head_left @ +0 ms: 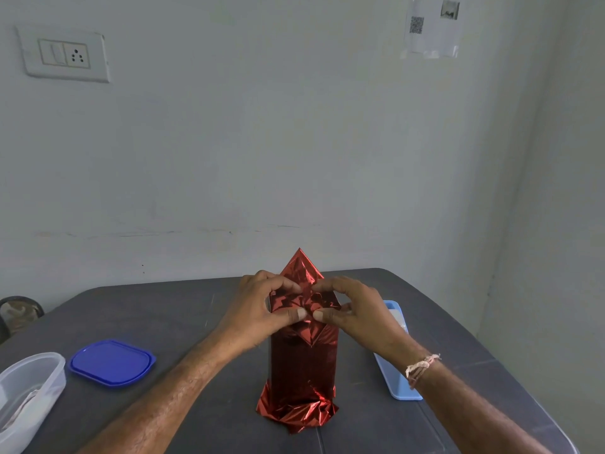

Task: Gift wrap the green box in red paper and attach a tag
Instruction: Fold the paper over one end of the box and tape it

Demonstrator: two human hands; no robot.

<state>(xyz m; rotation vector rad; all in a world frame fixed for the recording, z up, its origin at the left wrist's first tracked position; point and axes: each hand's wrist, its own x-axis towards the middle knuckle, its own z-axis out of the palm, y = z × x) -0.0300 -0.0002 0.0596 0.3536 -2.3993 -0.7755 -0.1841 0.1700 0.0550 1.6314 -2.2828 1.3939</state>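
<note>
On the middle of a dark grey table (163, 322) stands the box (304, 365), upright and covered in shiny red paper (296, 411); no green shows through. Both hands meet at its top end. The left hand (258, 309) curls around the top from the left, its fingers (278, 283) bent over the far side and its thumb pressed flat on the near face. The right hand (353, 309) mirrors it from the right, fingers arched over the top and thumb pressed down just beside the left thumb, the two thumb tips almost touching. Between thumbs and fingers each hand pinches folded paper against the box top. Behind the hands a pointed triangular flap of paper rises straight up. At the base the paper bunches in loose crumples on the table.

A thread band (420, 368) circles the right wrist. Left of the box, well apart, lies a blue lid (113, 362), and further left a clear tub (29, 388) sits at the table's edge. A pale blue tray (397, 385) lies just right of the box, partly hidden by the right arm. Behind the table is a plain pale wall (294, 142) with a switch plate (64, 55) at upper left and a sheet with a QR code (430, 27) at upper right.
</note>
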